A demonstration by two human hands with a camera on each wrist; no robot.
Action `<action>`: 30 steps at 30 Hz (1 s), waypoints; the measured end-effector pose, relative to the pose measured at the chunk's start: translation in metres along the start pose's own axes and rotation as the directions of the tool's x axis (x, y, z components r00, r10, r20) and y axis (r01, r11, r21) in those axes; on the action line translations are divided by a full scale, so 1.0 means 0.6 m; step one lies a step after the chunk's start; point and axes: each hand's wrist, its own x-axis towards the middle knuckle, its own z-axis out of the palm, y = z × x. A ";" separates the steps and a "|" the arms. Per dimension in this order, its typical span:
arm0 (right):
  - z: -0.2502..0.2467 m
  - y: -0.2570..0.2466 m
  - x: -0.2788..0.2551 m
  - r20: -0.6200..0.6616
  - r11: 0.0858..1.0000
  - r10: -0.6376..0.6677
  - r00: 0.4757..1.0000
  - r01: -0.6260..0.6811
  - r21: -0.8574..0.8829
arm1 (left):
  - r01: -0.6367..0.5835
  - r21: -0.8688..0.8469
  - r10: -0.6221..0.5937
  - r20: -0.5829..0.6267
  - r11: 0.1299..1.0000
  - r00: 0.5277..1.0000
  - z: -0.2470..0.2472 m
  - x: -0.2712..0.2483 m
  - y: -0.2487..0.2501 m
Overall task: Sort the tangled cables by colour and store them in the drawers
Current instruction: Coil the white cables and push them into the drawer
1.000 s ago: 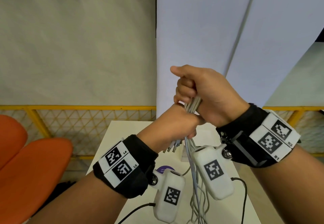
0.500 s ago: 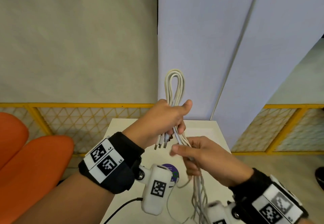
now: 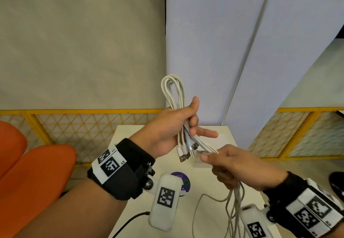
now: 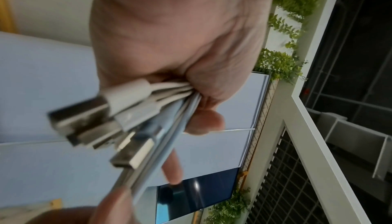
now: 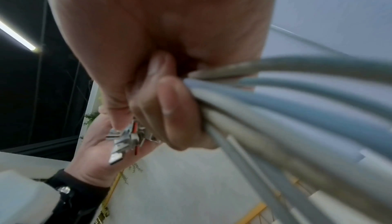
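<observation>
A bundle of white cables (image 3: 174, 96) is folded into a loop that stands up above my left hand (image 3: 178, 124). That hand grips the bundle just below the loop, with one finger stretched out straight. Several USB plugs (image 3: 185, 152) stick out under the fist; the left wrist view shows these plugs (image 4: 95, 123) close up. My right hand (image 3: 229, 165) holds the same cables lower down and to the right, fingers curled round them. The loose tails (image 3: 234, 211) hang from it towards the table. In the right wrist view the cable strands (image 5: 297, 110) run past my curled fingers.
A small white table (image 3: 208, 217) stands below my hands with a purple round sticker (image 3: 181, 180) on it and a clear block (image 3: 202, 162). Orange chairs (image 3: 28, 172) are on the left. A yellow mesh fence (image 3: 83, 124) and pale partition panels stand behind.
My right hand let go of the top of the bundle and dropped below and right of the left hand, taking the cables lower down. The folded loop now stands free above the left fist.
</observation>
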 end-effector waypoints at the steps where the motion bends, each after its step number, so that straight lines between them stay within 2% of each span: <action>1: 0.001 0.001 -0.002 0.011 1.000 -0.009 1.000 0.009 0.003 | -0.016 -0.009 0.016 0.008 1.000 1.000 0.000 -0.001 0.000; 5: -0.004 0.000 -0.007 0.045 0.999 0.004 0.999 -0.003 -0.033 | -0.040 0.007 0.040 0.039 0.999 0.998 -0.004 -0.002 -0.002; 11: -0.044 -0.010 -0.033 0.027 0.968 0.113 0.993 -0.104 -0.227 | -0.030 0.287 0.035 -0.012 0.958 0.999 -0.025 -0.008 0.004; 15: -0.064 -0.029 -0.047 0.020 0.915 0.151 0.988 -0.132 -0.382 | -0.019 0.372 0.018 0.007 0.928 1.000 -0.031 -0.007 -0.006; 21: -0.080 -0.058 -0.057 -0.023 0.790 0.167 0.986 -0.147 -0.596 | 0.002 0.607 -0.047 0.057 0.795 0.997 -0.025 -0.003 -0.028; 24: -0.080 -0.070 -0.058 -0.008 0.734 0.154 0.988 -0.120 -0.668 | -0.061 0.693 -0.017 0.105 0.719 0.994 -0.011 -0.010 -0.040; 26: -0.082 -0.080 -0.059 0.005 0.728 0.155 0.988 -0.111 -0.676 | -0.086 0.702 0.004 0.117 0.707 0.993 -0.006 -0.014 -0.045; 30: -0.090 -0.091 -0.062 -0.007 0.685 0.181 0.983 -0.131 -0.716 | -0.026 0.797 -0.022 0.050 0.603 0.999 -0.002 -0.016 -0.051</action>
